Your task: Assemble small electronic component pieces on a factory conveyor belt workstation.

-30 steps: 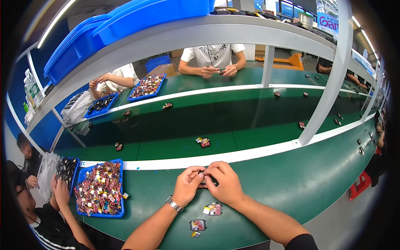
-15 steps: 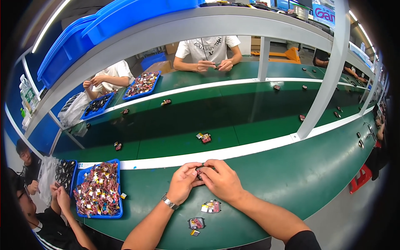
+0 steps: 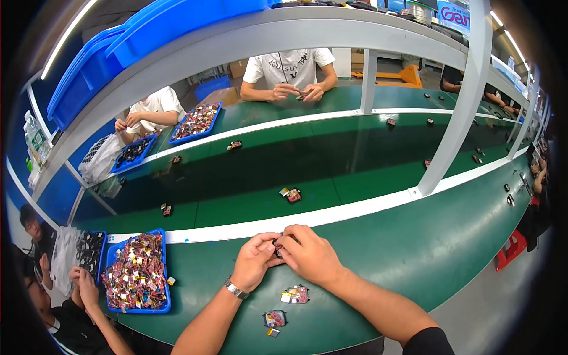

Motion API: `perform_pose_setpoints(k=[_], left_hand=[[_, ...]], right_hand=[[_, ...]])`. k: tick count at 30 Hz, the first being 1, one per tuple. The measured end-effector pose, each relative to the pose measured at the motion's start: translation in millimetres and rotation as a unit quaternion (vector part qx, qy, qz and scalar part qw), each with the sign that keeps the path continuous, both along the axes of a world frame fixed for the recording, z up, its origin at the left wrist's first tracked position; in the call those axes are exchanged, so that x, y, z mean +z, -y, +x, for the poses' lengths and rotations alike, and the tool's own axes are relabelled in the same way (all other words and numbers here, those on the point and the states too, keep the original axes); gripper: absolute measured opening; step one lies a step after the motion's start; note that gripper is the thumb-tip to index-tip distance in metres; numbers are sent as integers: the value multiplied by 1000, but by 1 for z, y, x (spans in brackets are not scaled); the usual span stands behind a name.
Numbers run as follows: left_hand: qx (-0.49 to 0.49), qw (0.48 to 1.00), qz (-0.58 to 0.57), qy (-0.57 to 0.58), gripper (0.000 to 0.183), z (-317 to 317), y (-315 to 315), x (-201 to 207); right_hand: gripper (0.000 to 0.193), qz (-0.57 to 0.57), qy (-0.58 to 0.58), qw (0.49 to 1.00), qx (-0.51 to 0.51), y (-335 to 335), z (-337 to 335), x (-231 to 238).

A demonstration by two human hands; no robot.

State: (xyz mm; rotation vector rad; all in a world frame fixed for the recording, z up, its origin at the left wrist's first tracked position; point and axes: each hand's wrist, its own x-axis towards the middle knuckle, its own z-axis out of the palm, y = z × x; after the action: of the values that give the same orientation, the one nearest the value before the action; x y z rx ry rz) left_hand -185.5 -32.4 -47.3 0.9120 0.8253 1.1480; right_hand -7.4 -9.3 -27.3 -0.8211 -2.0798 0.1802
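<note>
Both my hands meet over the green bench, close to the white rail. Between them is a small black case with a red circuit board (image 3: 277, 247), mostly covered by fingers. My left hand (image 3: 252, 264), with a metal watch on its wrist, is closed around the case's left side. From the right, my right hand (image 3: 309, 254) bends its fingers and thumb down onto the same piece. Below the hands lies a black-framed case with a red board and a silver-yellow battery (image 3: 297, 294). Nearer me rests a second such case (image 3: 275, 319), its small battery (image 3: 273, 332) beside it.
At left stands a blue tray (image 3: 167, 266) heaped with red boards and batteries, beside a tray of black frames (image 3: 90, 251). A co-worker's hands (image 3: 86, 284) are near it. Beyond the white rail (image 3: 355, 208), scattered pieces lie on a green belt (image 3: 236, 204). A grey post (image 3: 455, 112) rises at right.
The whole view has shifted slightly. My hands stay together on the case, with the right fingers a little changed in position. The pieces on the bench lie as before.
</note>
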Motion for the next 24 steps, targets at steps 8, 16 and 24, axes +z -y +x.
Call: perform_pose_setpoints(k=[8,16,24], left_hand=[[-7,1000,-14,-5,27,2,-1,0],[-8,1000,-15,-16,26,5,-1,3],[-8,1000,-13,-13,27,6,0,3]], right_hand=[[17,39,23,999,2,1,3,-3],[17,53,39,998,12,-3,7,-4],[17,58,8,998,13,0,7,-6]])
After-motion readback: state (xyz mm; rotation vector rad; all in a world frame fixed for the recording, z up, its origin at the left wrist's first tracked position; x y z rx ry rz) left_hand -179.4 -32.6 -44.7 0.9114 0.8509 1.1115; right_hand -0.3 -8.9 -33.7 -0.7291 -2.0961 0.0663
